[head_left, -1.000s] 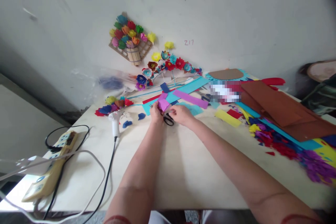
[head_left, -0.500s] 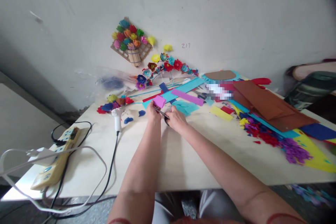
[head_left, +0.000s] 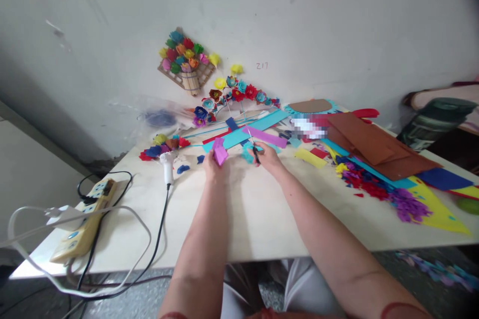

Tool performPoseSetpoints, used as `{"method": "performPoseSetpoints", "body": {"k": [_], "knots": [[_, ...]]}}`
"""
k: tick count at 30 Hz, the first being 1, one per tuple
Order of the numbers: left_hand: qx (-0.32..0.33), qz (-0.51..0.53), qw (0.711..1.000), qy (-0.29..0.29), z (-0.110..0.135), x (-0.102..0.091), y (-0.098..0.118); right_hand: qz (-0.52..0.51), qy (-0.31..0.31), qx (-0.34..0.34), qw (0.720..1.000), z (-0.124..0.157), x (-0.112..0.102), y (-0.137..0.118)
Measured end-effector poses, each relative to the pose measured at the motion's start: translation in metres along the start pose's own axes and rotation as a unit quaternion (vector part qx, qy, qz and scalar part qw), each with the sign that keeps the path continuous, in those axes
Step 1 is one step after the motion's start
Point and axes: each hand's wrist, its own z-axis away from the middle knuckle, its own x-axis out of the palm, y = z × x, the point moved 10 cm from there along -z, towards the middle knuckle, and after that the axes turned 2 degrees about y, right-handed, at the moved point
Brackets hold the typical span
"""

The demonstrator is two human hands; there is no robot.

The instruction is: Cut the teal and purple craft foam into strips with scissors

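My left hand is closed on a small purple paper piece, held just above the pale table. My right hand grips black-handled scissors, blades pointing up and away, a short gap to the right of the purple piece. Both hands sit near the table's far middle, in front of long turquoise paper strips and a purple strip. A crumpled turquoise scrap lies between the hands.
A white glue gun lies left of my hands, its black cord running to a power strip at the left edge. Paper flowers line the wall. Brown sheets and coloured scraps cover the right side. A dark bag stands far right.
My hands have parted: the right hand moved right with the scissors away from the purple piece, and the blades now point up. The view shifted slightly.
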Motion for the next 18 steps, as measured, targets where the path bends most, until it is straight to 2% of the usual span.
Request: {"method": "performPoseSetpoints", "body": {"k": [1, 3, 5, 7, 10, 14, 16, 18], "knots": [[-0.016, -0.025, 0.999, -0.024, 0.002, 0.005, -0.005, -0.077, 0.002, 0.026, 0.997, -0.003, 0.000, 0.008], [-0.064, -0.099, 0.989, -0.084, 0.008, 0.016, -0.020, -0.165, 0.004, 0.060, 0.985, -0.005, 0.003, 0.018], [-0.089, -0.178, 0.970, -0.142, 0.016, 0.026, -0.031, -0.205, 0.003, 0.058, 0.977, -0.005, 0.004, 0.017], [-0.075, -0.239, 0.951, -0.179, 0.022, 0.034, -0.033, -0.225, 0.005, 0.045, 0.973, -0.003, 0.003, 0.010], [-0.046, -0.304, 0.933, -0.188, 0.028, 0.040, -0.033, -0.235, -0.009, 0.075, 0.969, 0.003, 0.007, 0.004], [0.002, -0.363, 0.906, -0.216, 0.035, 0.049, -0.033, -0.252, -0.014, 0.078, 0.964, 0.010, 0.012, -0.007], [-0.006, -0.369, 0.901, -0.226, 0.035, 0.051, -0.038, -0.234, -0.021, 0.068, 0.970, 0.013, 0.016, -0.011], [-0.021, -0.368, 0.905, -0.212, 0.033, 0.047, -0.042, -0.221, -0.024, 0.055, 0.973, 0.015, 0.019, -0.014]]}}
